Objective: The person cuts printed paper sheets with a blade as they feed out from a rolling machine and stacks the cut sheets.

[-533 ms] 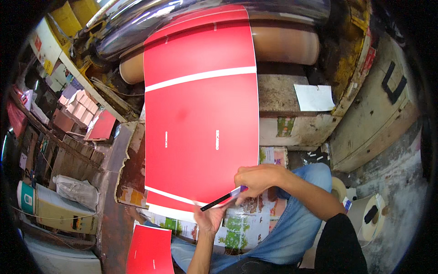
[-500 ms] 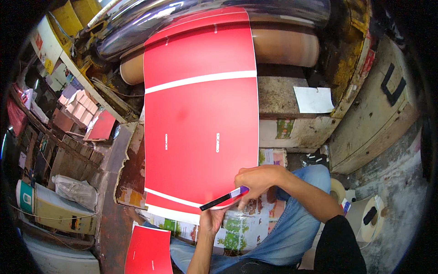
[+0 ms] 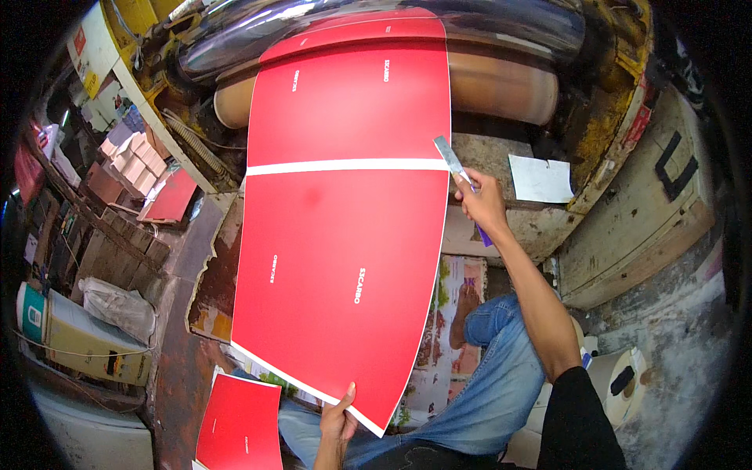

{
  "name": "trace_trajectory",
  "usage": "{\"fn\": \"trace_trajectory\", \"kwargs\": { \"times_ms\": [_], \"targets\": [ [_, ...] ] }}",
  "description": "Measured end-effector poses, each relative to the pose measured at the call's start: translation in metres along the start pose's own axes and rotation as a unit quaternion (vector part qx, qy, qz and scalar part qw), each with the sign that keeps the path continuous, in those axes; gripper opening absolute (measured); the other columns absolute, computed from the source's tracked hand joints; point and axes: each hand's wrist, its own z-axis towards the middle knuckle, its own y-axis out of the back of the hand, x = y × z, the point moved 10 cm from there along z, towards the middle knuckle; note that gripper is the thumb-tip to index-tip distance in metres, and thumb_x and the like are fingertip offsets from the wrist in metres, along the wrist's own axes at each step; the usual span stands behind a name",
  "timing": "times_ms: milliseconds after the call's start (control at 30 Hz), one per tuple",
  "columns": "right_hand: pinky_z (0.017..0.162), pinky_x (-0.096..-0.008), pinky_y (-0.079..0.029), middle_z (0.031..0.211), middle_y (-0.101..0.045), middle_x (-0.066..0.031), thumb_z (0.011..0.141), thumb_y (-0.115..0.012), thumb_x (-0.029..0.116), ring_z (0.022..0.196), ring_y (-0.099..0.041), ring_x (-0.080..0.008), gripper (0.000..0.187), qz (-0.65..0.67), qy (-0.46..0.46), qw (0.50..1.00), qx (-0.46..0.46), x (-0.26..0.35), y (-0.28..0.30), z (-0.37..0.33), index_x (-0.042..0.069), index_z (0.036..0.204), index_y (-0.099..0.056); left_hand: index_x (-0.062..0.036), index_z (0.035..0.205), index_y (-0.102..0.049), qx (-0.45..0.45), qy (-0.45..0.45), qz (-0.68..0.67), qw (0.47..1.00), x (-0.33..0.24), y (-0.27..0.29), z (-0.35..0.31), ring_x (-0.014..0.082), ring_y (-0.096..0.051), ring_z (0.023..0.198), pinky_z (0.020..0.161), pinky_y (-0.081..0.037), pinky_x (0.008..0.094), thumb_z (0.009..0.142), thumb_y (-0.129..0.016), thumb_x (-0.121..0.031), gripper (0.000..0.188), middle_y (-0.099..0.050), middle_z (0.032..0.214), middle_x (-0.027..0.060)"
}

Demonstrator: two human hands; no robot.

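Lg. red sheet [image 3: 329, 227] is stretched down the middle of the view; its upper end is carried up to a shiny metal roller [image 3: 509, 27], its lower end is held out toward the body, corner tilted down at R. It is crossed by 1 white band [image 3: 345, 167], w/ 2 sm. white printed marks seen below the band & 2 just above, nr. the top. Lower edge is trimmed in white & angled down to R.

A grey cabinet [image 3: 627, 227] w/ a black handle-like shape is seen at far R. The sheet is backed, nr. its top, by a tan roller [image 3: 501, 90], set under the metal roller. Jeans-clad legs [image 3: 486, 368] are partly covered by the sheet.

A smaller red piece [image 3: 239, 423] is laid at lower L, apart from the lg. sheet. White paper [image 3: 540, 178] is placed on the ledge R of the sheet.

Sheet's lower white edge is pinched by the L hand [image 3: 337, 421]: grip clamped, thumb on top, other fingers mostly hidden. A purple-ended cutter [image 3: 448, 155] is clamped in the R hand [image 3: 484, 200], grip closed; its metal end is pointed up-L, overlapping the sheet's R edge nr. the band. Contact there can't be told.
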Motion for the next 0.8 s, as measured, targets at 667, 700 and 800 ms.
{"fn": "trace_trajectory", "kwargs": {
  "times_ms": [667,700,800],
  "targets": [
    [0.048,-0.0245,-0.032,0.074,-0.062,-0.0015,0.076,-0.077,0.036,0.054,-0.046,-0.0064,0.038,0.039,-0.071,0.996,0.035,-0.041,-0.022,-0.012,0.002,0.09,-0.069,-0.0002,0.138,-0.033,-0.088,-0.024,0.037,0.995,-0.004,0.1,-0.074,0.0301,-0.054,0.118,0.101,-0.045,0.0476,0.088,-0.061,-0.004,0.057,-0.051,0.13,0.0163],
    [0.052,-0.0275,-0.037,0.066,-0.059,-0.0003,0.073,-0.08,0.033,0.054,-0.048,-0.0086,0.032,0.038,-0.075,0.995,0.061,-0.049,-0.033,-0.009,0.003,0.079,-0.07,0.0001,0.138,-0.033,-0.103,-0.042,0.071,0.991,-0.007,0.12,-0.084,0.0301,-0.055,0.117,0.101,-0.046,0.0472,0.088,-0.061,-0.003,0.057,-0.051,0.13,0.0162],
    [0.042,-0.0272,-0.03,0.058,-0.052,0.0032,0.075,-0.078,0.024,0.045,-0.039,-0.0064,0.024,-0.037,-0.127,0.989,0.057,-0.065,-0.027,-0.018,0.006,0.071,-0.063,-0.0007,0.139,-0.033,-0.122,-0.02,0.075,0.99,-0.026,0.146,-0.131,0.0316,-0.052,0.121,0.104,-0.043,0.0486,0.087,-0.061,0.0,0.059,-0.05,0.132,0.0174]
  ]
}}
